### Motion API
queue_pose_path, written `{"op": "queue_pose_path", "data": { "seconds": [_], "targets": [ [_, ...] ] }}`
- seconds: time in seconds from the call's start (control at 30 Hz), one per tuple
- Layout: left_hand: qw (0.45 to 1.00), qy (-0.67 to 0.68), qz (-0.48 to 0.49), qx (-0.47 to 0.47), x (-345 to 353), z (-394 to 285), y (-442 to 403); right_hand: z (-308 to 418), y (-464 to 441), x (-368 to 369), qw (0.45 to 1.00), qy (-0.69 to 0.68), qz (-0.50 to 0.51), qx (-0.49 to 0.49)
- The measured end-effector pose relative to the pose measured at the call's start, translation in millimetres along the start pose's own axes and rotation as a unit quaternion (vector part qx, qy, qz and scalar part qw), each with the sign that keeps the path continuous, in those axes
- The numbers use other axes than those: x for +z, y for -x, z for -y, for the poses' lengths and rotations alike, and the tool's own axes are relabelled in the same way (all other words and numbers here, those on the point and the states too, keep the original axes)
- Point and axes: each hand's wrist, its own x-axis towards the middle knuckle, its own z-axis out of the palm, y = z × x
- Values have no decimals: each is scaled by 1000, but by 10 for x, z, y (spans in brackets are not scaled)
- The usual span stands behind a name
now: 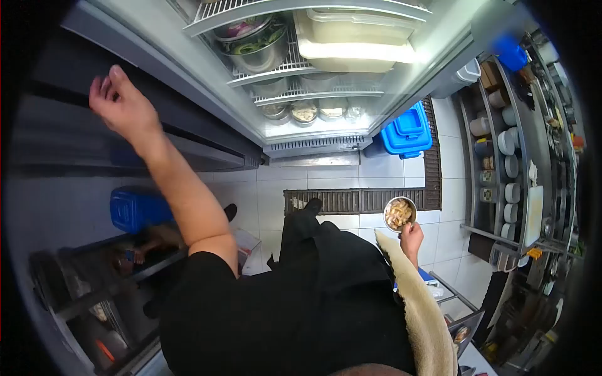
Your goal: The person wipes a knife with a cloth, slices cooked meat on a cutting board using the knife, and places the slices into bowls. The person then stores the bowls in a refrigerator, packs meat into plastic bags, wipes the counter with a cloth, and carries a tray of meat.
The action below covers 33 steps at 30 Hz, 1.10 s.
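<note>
My right hand (411, 239) grips the near side of a small round metal bowl (386, 220). Inside the bowl are pale brown cut food pieces (399, 214), perhaps mushroom or meat. My left hand (122, 103) is raised at the far left, in front of a dark cabinet front (56, 69). Its fingers are loosely curled with a gap to the thumb, and no object shows in it. Ahead stands an open, lit fridge (370, 113). On its wire shelves sit a metal pot (260, 57) with leafy greens, pale plastic containers (357, 37) and several small tubs (305, 113).
A blue-lidded bin (407, 131) stands right of the fridge; another blue bin (135, 210) is at left. Drain grates (389, 200) cross the white tiled floor (326, 174). Shelving with bowls (501, 144) lines the right. A beige cloth (420, 313) hangs along my right side.
</note>
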Motion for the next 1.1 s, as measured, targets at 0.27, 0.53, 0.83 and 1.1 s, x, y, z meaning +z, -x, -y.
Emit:
{"op": "queue_pose_path", "data": {
  "seconds": [0.27,0.53,0.83,1.1],
  "targets": [
    [993,-8,101,-59,210,125,-495,501,343,196,1000,19,7,7],
    [960,146,202,-126,210,17,-689,248,976,116,995,-35,-39,87],
    [960,149,212,-106,-284,-261,-387,-683,1864,156,989,6,-94,111],
    [966,-20,171,191,-1744,-1515,450,-822,2368,92,980,-120,-88,134]
  ]
}}
